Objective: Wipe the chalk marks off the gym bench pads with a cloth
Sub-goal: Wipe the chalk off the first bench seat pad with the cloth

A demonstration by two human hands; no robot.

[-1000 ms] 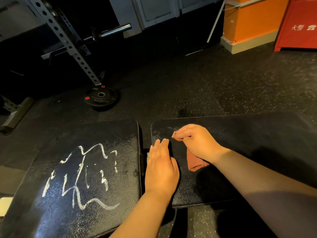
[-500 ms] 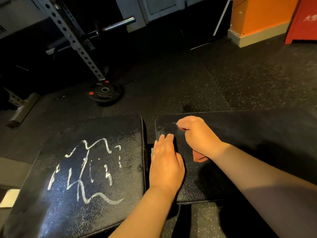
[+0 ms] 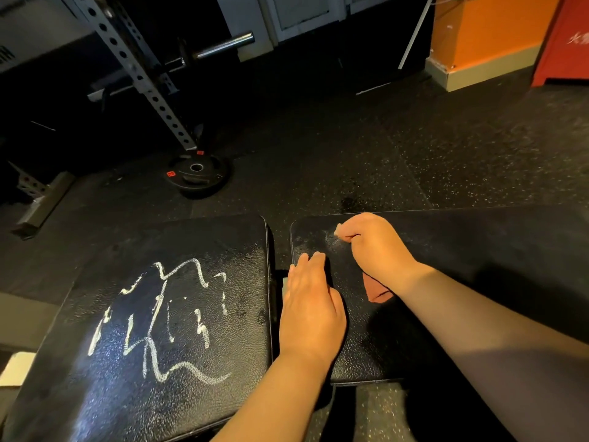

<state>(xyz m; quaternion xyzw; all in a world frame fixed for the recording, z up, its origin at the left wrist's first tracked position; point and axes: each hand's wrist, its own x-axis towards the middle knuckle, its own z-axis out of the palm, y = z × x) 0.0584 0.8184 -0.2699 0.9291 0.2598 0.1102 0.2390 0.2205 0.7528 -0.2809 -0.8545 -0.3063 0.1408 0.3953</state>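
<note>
Wiping in progress: a person's right hand, fingers curled, grips a reddish-brown cloth against the right pad of a gym bench. It sits close to the pad's far left corner and just inside its far edge. The cloth's loose end trails out below the wrist, pointing back toward the person. The left hand lies flat, fingers straight and together, along that pad's left edge, beside the narrow gap between pads. The right pad's long axis runs rightward, with open black surface beyond the forearm. White chalk marks sprawl across the left pad. A weight plate lies on the speckled floor beyond.
</note>
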